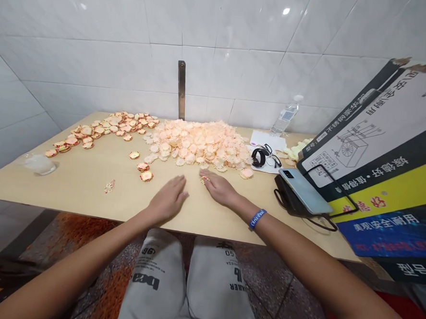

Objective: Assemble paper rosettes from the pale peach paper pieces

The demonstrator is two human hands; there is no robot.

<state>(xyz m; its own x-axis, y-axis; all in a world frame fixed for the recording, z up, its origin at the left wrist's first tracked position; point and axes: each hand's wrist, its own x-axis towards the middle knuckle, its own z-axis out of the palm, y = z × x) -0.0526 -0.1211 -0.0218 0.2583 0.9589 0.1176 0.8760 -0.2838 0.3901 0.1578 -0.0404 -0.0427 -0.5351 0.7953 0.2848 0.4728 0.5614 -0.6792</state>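
**Q:** How is the scene lit?

**A:** Brightly, from above; glare is thrown on the wall tiles [286,11].

**Q:** And the picture?

**A:** Sharp, but bent at the edges; faint shadow is cast on the counter [88,190] under the left hand [169,197].

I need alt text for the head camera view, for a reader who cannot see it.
The left hand and right hand lie on a light wooden table before a large pile of peach flower-shaped pieces, the right fingers at a small piece. Round red-edged pieces spread to the left; a phone and glasses lie to the right, beside printed cardboard.
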